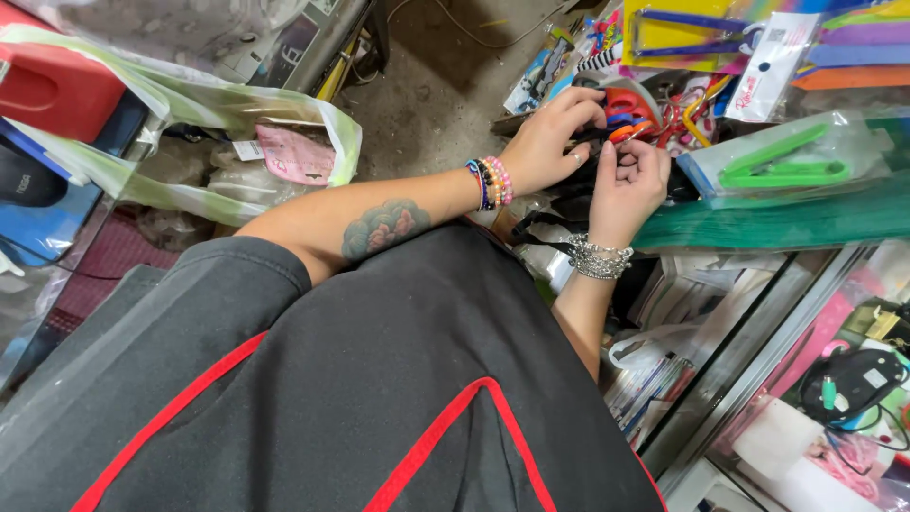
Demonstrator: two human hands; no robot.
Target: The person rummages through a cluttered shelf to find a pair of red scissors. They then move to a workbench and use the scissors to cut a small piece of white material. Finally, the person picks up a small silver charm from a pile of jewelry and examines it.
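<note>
Now we are sorting through a cluster of small scissors, our left hand curled over an orange-handled pair, fingers closed on it. Just below, our right hand pinches something dark; what, we cannot tell. Next probably calls for drawing one pair free of the black straps beneath.

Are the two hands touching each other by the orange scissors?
Touching. The head view shows the left hand curled over the right hand, fingers meeting with no gap beside the orange-handled scissors.
</note>
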